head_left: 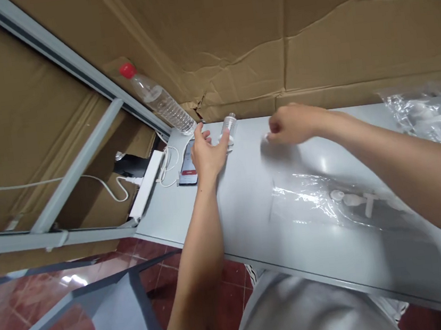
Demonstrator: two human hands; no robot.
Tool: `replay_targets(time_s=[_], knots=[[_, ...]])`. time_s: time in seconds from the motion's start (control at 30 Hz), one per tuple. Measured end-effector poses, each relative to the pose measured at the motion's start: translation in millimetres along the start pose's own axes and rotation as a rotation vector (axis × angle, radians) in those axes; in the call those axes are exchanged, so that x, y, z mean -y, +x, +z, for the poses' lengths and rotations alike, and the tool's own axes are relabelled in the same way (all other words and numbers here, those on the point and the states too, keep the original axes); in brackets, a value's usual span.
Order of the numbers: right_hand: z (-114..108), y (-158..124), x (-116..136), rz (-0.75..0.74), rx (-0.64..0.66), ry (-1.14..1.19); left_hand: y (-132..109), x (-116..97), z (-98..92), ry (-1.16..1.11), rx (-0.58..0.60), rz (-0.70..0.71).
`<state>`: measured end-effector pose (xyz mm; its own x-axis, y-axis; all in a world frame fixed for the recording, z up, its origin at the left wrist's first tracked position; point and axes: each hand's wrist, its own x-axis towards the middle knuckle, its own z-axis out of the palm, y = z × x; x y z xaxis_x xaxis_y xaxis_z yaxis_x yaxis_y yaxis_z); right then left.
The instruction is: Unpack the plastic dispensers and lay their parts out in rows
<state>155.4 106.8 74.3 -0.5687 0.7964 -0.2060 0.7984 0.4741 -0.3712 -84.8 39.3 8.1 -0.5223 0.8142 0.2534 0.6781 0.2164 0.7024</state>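
My left hand (209,154) is over the back left of the table, thumb and fingers apart. Its thumb lies in front of a small clear plastic bottle (230,123); whether it touches the bottle I cannot tell. Under the fingers is a smartphone (188,171) with its screen lit. To the right, my right hand (293,124) is closed above the table, a small white piece (267,136) showing at its fingertips. Nearer to me lies a clear plastic bag (303,197) with several white parts, among them a T-shaped piece (369,203) and a round one (337,195).
A large water bottle (165,105) with a red cap stands at the back left corner. Beside it are a white power strip (146,187) and a cable (170,166). More clear bags (435,117) lie at the right. Cardboard (351,47) walls the back of the grey table (246,215).
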Motion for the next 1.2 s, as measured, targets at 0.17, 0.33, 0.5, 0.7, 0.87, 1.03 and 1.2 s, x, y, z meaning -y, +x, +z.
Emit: replay_targets(time_s=[0.17,0.33,0.5,0.7,0.87,1.03,1.2], knots=[[8,78,40,0.06,0.162,-0.027,12,18,-13.5,-0.147,-0.06,0.02],[11,98,42,0.096,0.22,-0.047,1,5,-5.2,0.191,0.113,0.012],[-1,89,41,0.032,-0.001,-0.236,-8,-10,0.0,0.413,0.15,0.035],[-17,61,59,-0.332,-0.234,-0.476,-17,-24,-22.1,0.297,0.086,0.249],[-18,53,69,-0.513,-0.157,-0.657,-27,-25,-33.8,0.204,0.123,0.245],[-9,56,72,-0.513,-0.16,-0.615,-35,-17,-43.9,0.181,0.077,0.154],[-9,56,76,-0.481,-0.131,-0.576,-42,-23,-34.8,0.274,0.064,0.203]])
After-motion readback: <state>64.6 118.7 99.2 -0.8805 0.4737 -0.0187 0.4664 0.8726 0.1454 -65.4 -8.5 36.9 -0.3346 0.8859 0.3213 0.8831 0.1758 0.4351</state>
